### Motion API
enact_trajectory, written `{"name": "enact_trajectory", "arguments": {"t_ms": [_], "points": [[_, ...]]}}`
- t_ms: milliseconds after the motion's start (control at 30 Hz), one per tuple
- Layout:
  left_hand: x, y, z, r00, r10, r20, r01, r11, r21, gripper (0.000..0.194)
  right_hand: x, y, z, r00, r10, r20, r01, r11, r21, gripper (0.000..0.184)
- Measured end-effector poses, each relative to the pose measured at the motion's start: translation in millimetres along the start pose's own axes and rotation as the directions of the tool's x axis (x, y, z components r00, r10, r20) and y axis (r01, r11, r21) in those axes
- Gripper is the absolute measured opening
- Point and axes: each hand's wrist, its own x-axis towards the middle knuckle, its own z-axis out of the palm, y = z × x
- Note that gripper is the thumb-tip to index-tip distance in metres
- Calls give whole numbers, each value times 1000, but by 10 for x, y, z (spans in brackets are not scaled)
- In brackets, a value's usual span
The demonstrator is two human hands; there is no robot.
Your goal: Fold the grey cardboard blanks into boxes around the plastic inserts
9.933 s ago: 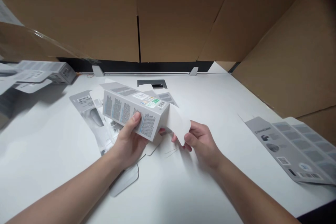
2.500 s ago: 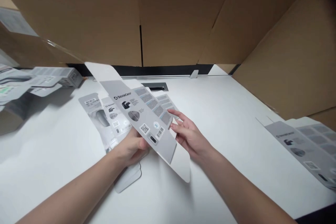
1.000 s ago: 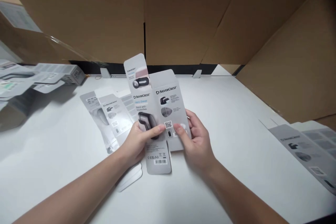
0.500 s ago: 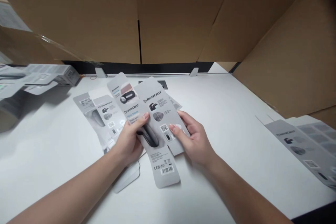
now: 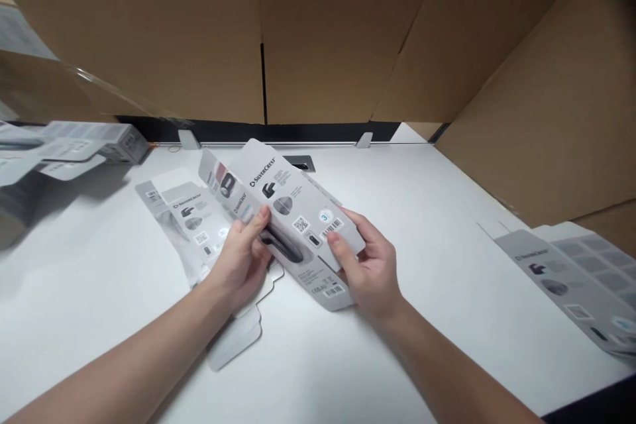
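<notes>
Both my hands grip a grey printed folding carton [image 5: 285, 202] marked SilverCrest, held tilted above the table. My left hand [image 5: 243, 258] pinches its left side, thumb on the front panel near the pictured black device. At the lower right edge, my right hand [image 5: 365, 265] has its thumb on the printed face beside the barcode and its fingers behind. The carton is bent along its creases, with a long end flap at the bottom. Beneath and left of it, flat carton blanks [image 5: 191, 212] of the same print lie on the table, partly hidden by my left hand.
More flat cartons [image 5: 561, 278] lie at the right edge of the white table [image 5: 427, 344]. Formed boxes [image 5: 94, 142] are piled at the far left. Brown cardboard panels [image 5: 322, 33] stand along the back and right. A dark grey piece [image 5: 301, 163] lies behind the held carton.
The held carton has folded along its creases, so its front panel now slants away and its side panel faces up. Its lower flap has swung right, towards my right hand.
</notes>
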Motion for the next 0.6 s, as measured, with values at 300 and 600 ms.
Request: {"name": "enact_trajectory", "arguments": {"t_ms": [300,600], "points": [[-116,-54,13,986,-82,142,82,997,9,68,21,-14,-52,968,-196,159,222,960,-168,46],[-40,21,-23,998,-62,7,62,985,-163,43,17,29,-21,957,-283,68,289,952,-103,31]]}}
